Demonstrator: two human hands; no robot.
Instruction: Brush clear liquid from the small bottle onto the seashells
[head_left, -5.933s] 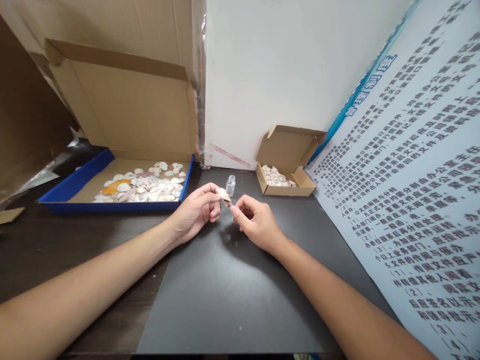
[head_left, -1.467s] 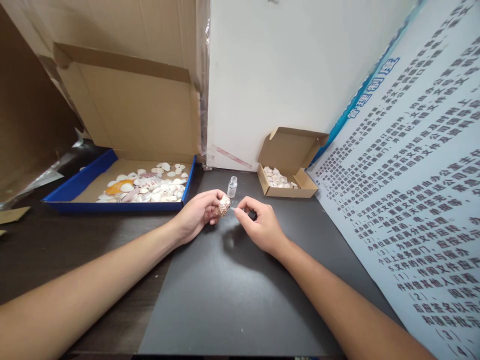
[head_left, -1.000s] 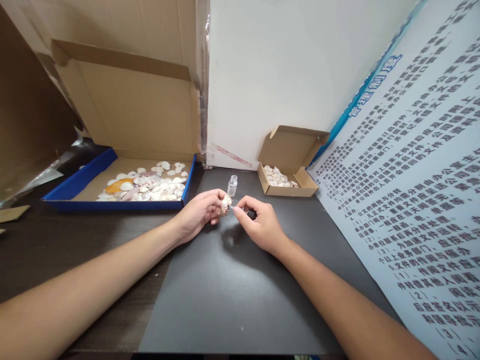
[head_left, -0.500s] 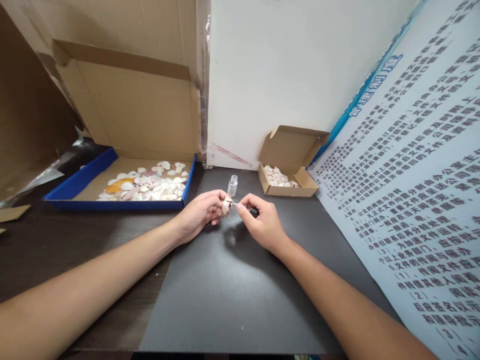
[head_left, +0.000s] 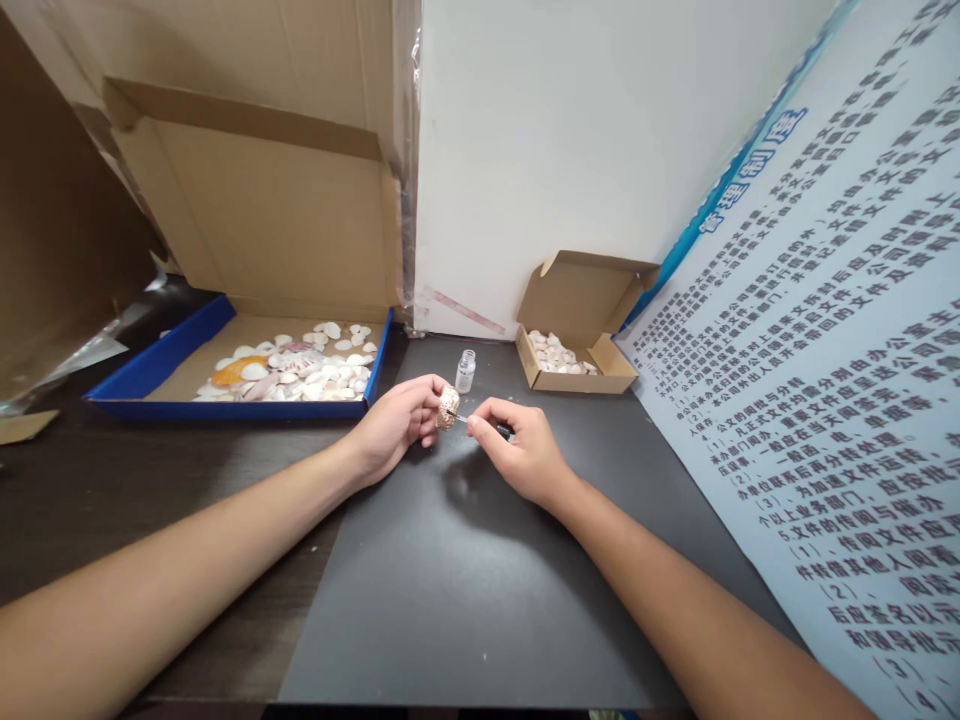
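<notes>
My left hand (head_left: 401, 428) pinches a small, speckled brown-and-white shell (head_left: 447, 409) between thumb and fingers. A thin brush (head_left: 460, 418) with a black cap-like end (head_left: 505, 430) is held in my right hand (head_left: 523, 447). Its dark tip touches or almost touches the shell's side; which of the two I cannot tell. Just behind the shell stands a small clear glass bottle (head_left: 465, 372), upright and uncapped, with a printed label.
At the left, a blue-edged cardboard box (head_left: 247, 409) lies open with many pale shells and an orange one. A smaller open carton (head_left: 581, 382) of whitish shells sits at the back right. Dark mat (head_left: 480, 590) underneath; a printed poster (head_left: 847, 330) stands at the right.
The shell has turned and shifted slightly left in my left hand. The brush has moved slightly left and down with my right hand, and more of its shaft shows.
</notes>
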